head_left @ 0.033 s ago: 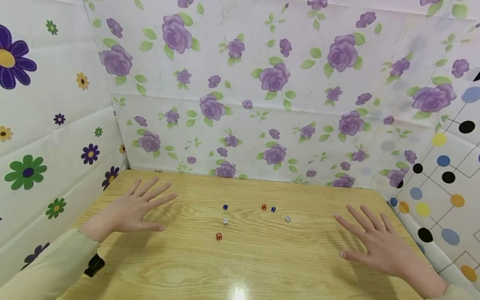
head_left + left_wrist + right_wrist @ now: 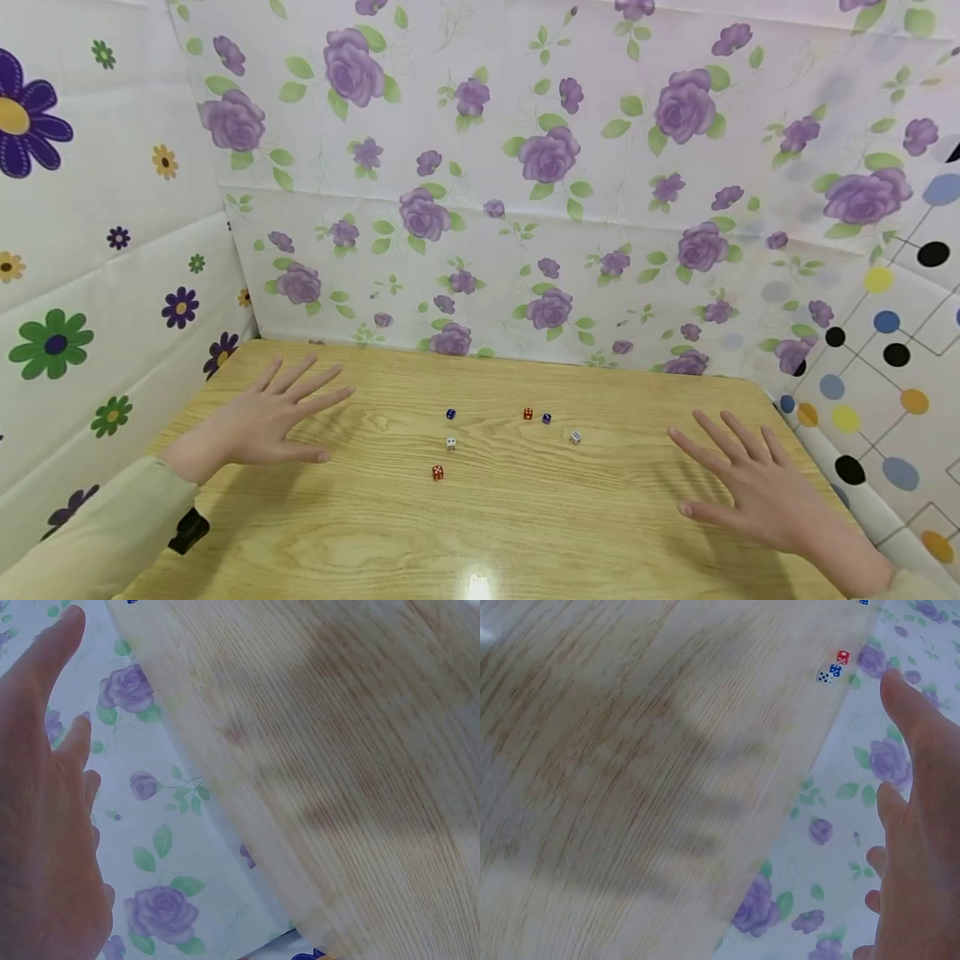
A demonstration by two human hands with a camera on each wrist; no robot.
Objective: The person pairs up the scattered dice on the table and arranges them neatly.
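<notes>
Both hands hover over a wooden table with fingers spread and hold nothing. My left hand (image 2: 262,418) is over the table's left side, and my right hand (image 2: 757,492) over its right side. Between them lie several small dice. In the left group are a blue die (image 2: 451,413), a white die (image 2: 451,443) and, nearest me, a red die (image 2: 437,472). To the right, another red die (image 2: 528,413) sits close to a second blue die (image 2: 547,418), with a second white die (image 2: 575,437) beyond. The right wrist view shows a red die (image 2: 843,657) by the far edge.
The wooden table (image 2: 495,533) ends at a back wall of rose-patterned cloth (image 2: 487,208). Patterned cloths also hang at the left (image 2: 142,275) and right (image 2: 892,400). Below the left sleeve shows a black object (image 2: 189,531).
</notes>
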